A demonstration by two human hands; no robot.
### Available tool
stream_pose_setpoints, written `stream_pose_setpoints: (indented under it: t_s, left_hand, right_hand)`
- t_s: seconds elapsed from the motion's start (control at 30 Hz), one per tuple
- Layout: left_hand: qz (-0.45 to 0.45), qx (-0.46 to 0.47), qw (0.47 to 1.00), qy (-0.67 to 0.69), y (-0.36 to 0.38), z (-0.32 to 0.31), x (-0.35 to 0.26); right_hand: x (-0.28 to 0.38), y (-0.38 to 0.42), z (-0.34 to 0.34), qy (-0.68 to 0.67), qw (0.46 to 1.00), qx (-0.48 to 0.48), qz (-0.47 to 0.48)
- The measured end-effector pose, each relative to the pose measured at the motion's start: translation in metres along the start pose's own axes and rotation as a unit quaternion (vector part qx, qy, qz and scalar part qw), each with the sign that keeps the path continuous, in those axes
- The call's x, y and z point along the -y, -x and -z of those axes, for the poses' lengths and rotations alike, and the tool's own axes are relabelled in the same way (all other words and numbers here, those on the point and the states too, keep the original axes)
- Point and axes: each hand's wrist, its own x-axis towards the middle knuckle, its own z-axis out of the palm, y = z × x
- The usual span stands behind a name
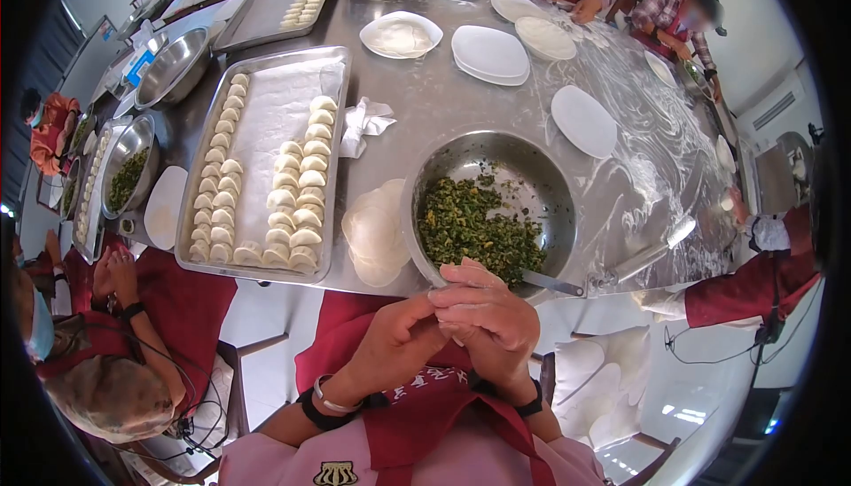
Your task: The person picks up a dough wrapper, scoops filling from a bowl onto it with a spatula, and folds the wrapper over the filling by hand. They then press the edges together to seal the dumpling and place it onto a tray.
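Observation:
My left hand (390, 344) and my right hand (492, 317) are pressed together in front of my red apron (425, 388), at the near table edge. Their fingers are closed and overlap; whatever lies between them is hidden. Just beyond, a steel bowl (558, 220) holds chopped green filling (470, 220), and a flat-bladed spatula (551, 282) leans over its near rim. Left of the bowl, round dough wrappers (377, 233) lie overlapping on the table. Farther left, a metal tray (266, 122) carries rows of folded dumplings (297, 193).
White plates (583, 121) and a plate of wrappers (401, 35) stand across the steel table (496, 113). Flour (656, 167) and a rolling pin (651, 246) lie to the right. A crumpled tissue (365, 124) sits by the tray. A co-worker (124, 344) sits close on my left.

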Motion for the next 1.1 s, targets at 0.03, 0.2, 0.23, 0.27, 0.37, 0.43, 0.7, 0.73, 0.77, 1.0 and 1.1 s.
stream_pose_setpoints:
  t_s: [0.03,0.2,0.23,0.27,0.37,0.43,0.7,0.73,0.77,1.0,1.1]
  left_hand:
    - [0.006,-0.003,1.0,-0.01,0.001,0.001,0.003]
    - [-0.03,-0.063,0.997,0.019,-0.003,-0.003,0.017]
    - [-0.033,-0.074,0.996,0.044,-0.004,-0.007,0.011]
    - [-0.036,-0.083,0.994,0.069,-0.005,-0.009,0.005]
    - [0.077,-0.054,0.996,-0.009,0.003,-0.003,-0.003]
    - [0.035,-0.016,0.994,0.101,0.002,-0.004,-0.001]
    - [0.02,0.035,0.963,0.268,0.001,0.003,0.001]
    - [0.015,0.038,0.965,0.26,0.002,0.004,0.001]
    - [0.01,0.04,0.967,0.253,0.002,0.004,0.001]
    - [0.034,0.03,0.952,0.304,0.004,-0.005,-0.015]
    - [0.063,0.031,0.952,0.298,0.002,-0.003,-0.018]
  right_hand:
    - [-0.001,0.0,-0.001,-0.005,1.0,0.002,-0.001]
    - [0.02,-0.01,-0.012,-0.017,0.993,-0.069,-0.092]
    - [0.022,-0.009,-0.015,-0.029,0.99,-0.091,-0.108]
    - [0.023,-0.009,-0.016,-0.04,0.985,-0.113,-0.124]
    - [0.008,-0.001,-0.008,0.037,0.997,-0.035,-0.053]
    - [0.003,0.003,-0.006,0.067,0.997,-0.027,-0.016]
    - [0.011,-0.009,-0.01,0.084,0.994,-0.024,-0.065]
    - [0.013,-0.008,-0.011,0.072,0.994,-0.038,-0.075]
    - [0.014,-0.007,-0.011,0.059,0.993,-0.051,-0.085]
    - [-0.004,0.003,-0.004,0.143,0.989,0.018,0.029]
    - [-0.001,-0.001,-0.005,0.136,0.991,0.018,-0.001]
